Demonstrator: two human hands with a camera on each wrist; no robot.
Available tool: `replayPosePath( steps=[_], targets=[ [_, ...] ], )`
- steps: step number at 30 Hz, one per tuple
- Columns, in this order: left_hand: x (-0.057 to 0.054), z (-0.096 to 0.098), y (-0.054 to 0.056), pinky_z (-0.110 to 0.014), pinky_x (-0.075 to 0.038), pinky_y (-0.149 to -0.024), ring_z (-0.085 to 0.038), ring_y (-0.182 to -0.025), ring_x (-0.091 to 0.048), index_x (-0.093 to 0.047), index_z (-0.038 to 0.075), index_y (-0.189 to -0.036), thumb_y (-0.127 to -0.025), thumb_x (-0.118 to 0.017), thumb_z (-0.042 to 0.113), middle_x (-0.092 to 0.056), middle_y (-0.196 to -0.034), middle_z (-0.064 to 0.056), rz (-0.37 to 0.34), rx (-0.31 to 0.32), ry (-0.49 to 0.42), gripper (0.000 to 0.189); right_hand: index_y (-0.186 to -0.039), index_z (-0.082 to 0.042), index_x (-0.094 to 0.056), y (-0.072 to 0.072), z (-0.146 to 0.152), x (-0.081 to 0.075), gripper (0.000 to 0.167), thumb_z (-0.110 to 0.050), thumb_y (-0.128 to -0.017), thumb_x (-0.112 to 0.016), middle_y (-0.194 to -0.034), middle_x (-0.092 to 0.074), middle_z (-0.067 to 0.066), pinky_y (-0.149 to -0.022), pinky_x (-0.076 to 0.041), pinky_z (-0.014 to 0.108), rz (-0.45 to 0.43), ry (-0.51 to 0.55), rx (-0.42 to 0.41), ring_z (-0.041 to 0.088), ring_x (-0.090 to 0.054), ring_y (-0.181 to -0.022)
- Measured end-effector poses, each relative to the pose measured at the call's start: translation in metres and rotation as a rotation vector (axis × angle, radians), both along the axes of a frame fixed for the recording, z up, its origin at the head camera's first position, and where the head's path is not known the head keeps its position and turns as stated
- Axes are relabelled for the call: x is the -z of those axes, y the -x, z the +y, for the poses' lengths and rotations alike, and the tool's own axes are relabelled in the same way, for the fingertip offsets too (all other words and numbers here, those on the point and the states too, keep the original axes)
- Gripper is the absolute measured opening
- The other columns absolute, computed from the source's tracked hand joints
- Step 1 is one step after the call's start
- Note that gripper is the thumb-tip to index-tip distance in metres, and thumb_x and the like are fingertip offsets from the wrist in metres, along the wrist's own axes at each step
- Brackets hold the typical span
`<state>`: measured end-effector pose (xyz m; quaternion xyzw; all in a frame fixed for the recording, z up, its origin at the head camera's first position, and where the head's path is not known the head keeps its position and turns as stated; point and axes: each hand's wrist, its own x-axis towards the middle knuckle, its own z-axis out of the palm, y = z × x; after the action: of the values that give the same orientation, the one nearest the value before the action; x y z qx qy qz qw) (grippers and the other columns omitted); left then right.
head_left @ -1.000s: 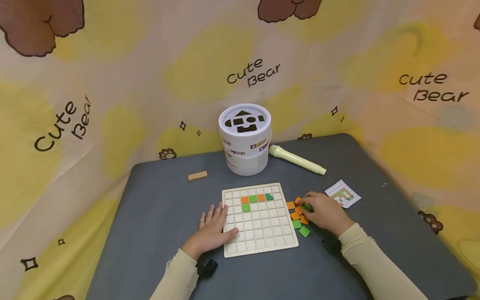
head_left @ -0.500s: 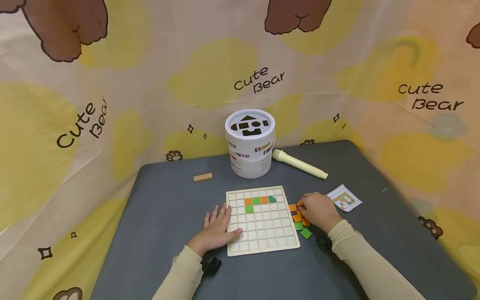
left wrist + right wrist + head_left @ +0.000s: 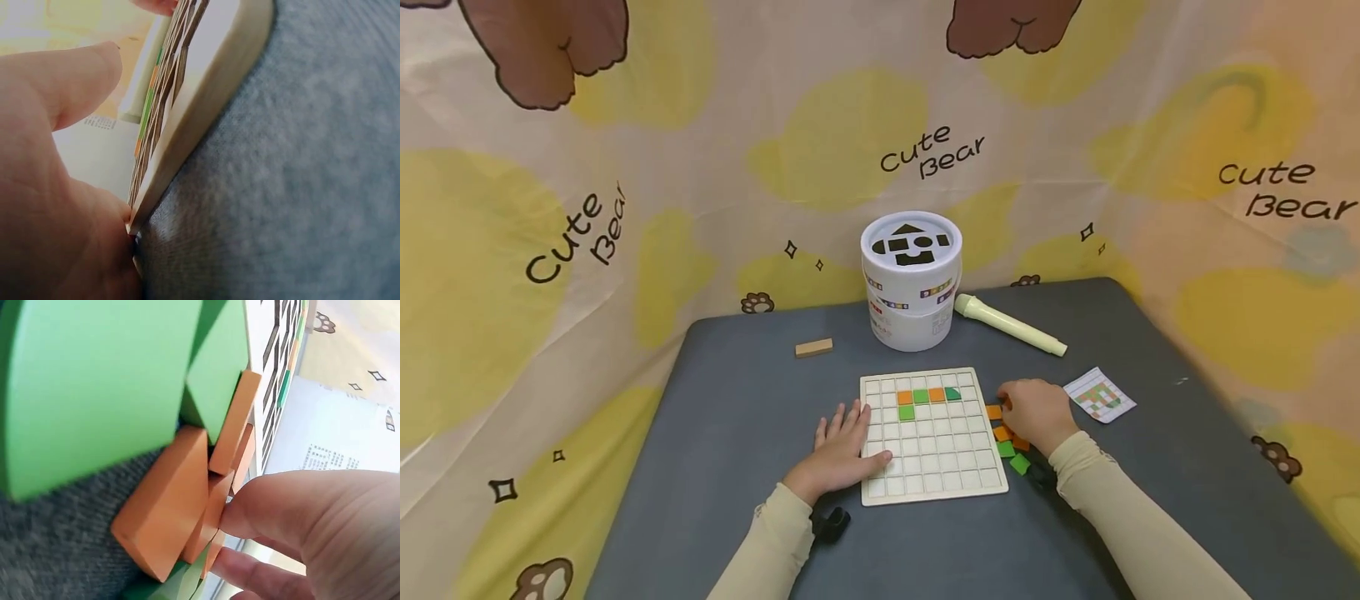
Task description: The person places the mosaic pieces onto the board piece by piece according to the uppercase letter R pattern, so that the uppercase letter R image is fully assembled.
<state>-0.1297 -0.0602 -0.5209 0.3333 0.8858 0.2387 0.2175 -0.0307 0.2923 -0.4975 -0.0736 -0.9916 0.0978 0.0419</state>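
Observation:
My left hand (image 3: 838, 457) lies with spread fingers along the left edge of a pale wooden grid board (image 3: 934, 483), its thumb over the squares. In the left wrist view the thumb (image 3: 75, 81) reaches over the board's edge (image 3: 200, 119). Several orange and green squares and a dark green rounded piece (image 3: 952, 393) sit in the board's upper cells. My right hand (image 3: 1037, 410) is at the pile of loose tiles right of the board, fingers curled down. In the right wrist view its thumb and finger pinch an orange tile (image 3: 214, 553) among orange and green tiles (image 3: 100, 381).
Behind the board stands a white bucket (image 3: 910, 325) with shape holes in its lid. A pale yellow stick (image 3: 1011, 325) lies right of it, a small wooden block (image 3: 814, 348) to its left. A pattern card (image 3: 1099, 395) lies beyond my right hand.
My right hand has shifted slightly among the loose tiles, and the dark green piece at its fingertips is now hidden from the head view. The left hand stays on the board.

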Motion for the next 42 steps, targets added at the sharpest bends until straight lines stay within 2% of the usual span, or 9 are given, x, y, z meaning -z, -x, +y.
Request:
replayPosePath(
  steps=[3,6,11,14,20,25,30,38,42],
  targets=[
    [-0.002,0.005,-0.003,-0.065,0.008,-0.123,-0.038,-0.162,0.007,-0.015,0.007,-0.172,-0.100,-0.056,0.067,-0.002,-0.178,-0.012,0.001,0.004,0.008,0.102,-0.101,-0.009,-0.082,-0.006,0.002,-0.004,0.014,-0.008,-0.088,-0.078,-0.081,-0.072,0.003,-0.060,-0.055,0.045,0.034,-0.007,-0.020,0.022,-0.062,-0.069],
    [-0.004,0.021,-0.003,-0.064,0.008,-0.123,-0.037,-0.162,0.008,-0.013,0.009,-0.172,-0.100,-0.055,0.067,-0.001,-0.178,-0.011,0.004,0.046,0.019,0.102,-0.095,-0.009,-0.081,-0.019,0.001,-0.011,0.011,-0.006,-0.085,-0.080,-0.076,-0.070,0.001,-0.056,-0.051,0.042,0.127,-0.028,-0.063,0.022,-0.058,-0.066],
    [-0.009,0.048,-0.004,-0.061,0.010,-0.124,-0.033,-0.162,0.012,-0.009,0.012,-0.173,-0.100,-0.053,0.069,0.001,-0.179,-0.007,0.016,0.120,0.045,0.103,-0.103,-0.005,-0.083,-0.029,-0.026,-0.024,0.018,-0.007,-0.085,-0.081,-0.090,-0.078,0.004,-0.065,-0.057,0.042,0.226,0.042,-0.233,0.021,-0.066,-0.075],
    [-0.011,0.058,-0.008,-0.060,0.010,-0.124,-0.032,-0.162,0.012,-0.009,0.013,-0.173,-0.100,-0.053,0.070,0.001,-0.179,-0.007,0.020,0.144,0.057,0.103,-0.109,-0.006,-0.083,-0.028,-0.046,-0.025,0.020,-0.009,-0.090,-0.079,-0.096,-0.078,0.002,-0.071,-0.059,0.040,0.160,0.146,-0.292,0.017,-0.068,-0.078],
    [-0.012,0.067,-0.017,-0.058,0.010,-0.125,-0.030,-0.162,0.013,-0.008,0.015,-0.173,-0.099,-0.052,0.072,0.001,-0.179,-0.005,0.016,0.166,0.081,0.103,-0.116,-0.006,-0.081,-0.025,-0.064,-0.014,0.021,-0.009,-0.095,-0.080,-0.104,-0.078,0.001,-0.082,-0.060,0.039,0.058,0.253,-0.278,0.015,-0.068,-0.086],
    [-0.013,0.065,-0.025,-0.059,0.010,-0.125,-0.030,-0.163,0.012,-0.009,0.014,-0.173,-0.099,-0.053,0.071,0.001,-0.179,-0.005,0.001,0.163,0.084,0.104,-0.110,-0.007,-0.083,-0.027,-0.068,-0.011,0.017,-0.008,-0.094,-0.083,-0.102,-0.079,0.001,-0.088,-0.060,0.042,0.049,0.225,-0.306,0.020,-0.073,-0.094],
    [-0.015,0.056,-0.028,-0.059,0.010,-0.124,-0.030,-0.163,0.012,-0.009,0.014,-0.173,-0.099,-0.054,0.071,0.001,-0.179,-0.005,-0.018,0.138,0.083,0.104,-0.101,-0.009,-0.085,-0.025,-0.078,-0.014,0.008,-0.008,-0.094,-0.082,-0.096,-0.079,-0.002,-0.088,-0.060,0.040,0.027,0.169,-0.377,0.018,-0.073,-0.091],
    [-0.014,0.045,-0.030,-0.060,0.011,-0.124,-0.033,-0.163,0.011,-0.009,0.010,-0.173,-0.099,-0.056,0.069,0.001,-0.179,-0.008,-0.031,0.127,0.053,0.105,-0.086,-0.013,-0.082,-0.017,-0.097,-0.022,0.011,-0.004,-0.092,-0.082,-0.077,-0.072,-0.006,-0.069,-0.057,0.032,-0.001,0.084,-0.455,0.010,-0.060,-0.067],
    [-0.013,0.042,-0.030,-0.060,0.010,-0.124,-0.032,-0.163,0.011,-0.010,0.011,-0.173,-0.099,-0.056,0.069,0.001,-0.179,-0.007,-0.031,0.123,0.057,0.105,-0.084,-0.013,-0.080,-0.014,-0.102,-0.026,0.013,-0.003,-0.092,-0.082,-0.073,-0.069,-0.006,-0.066,-0.055,0.031,-0.013,0.075,-0.468,0.009,-0.056,-0.063]
  ],
)
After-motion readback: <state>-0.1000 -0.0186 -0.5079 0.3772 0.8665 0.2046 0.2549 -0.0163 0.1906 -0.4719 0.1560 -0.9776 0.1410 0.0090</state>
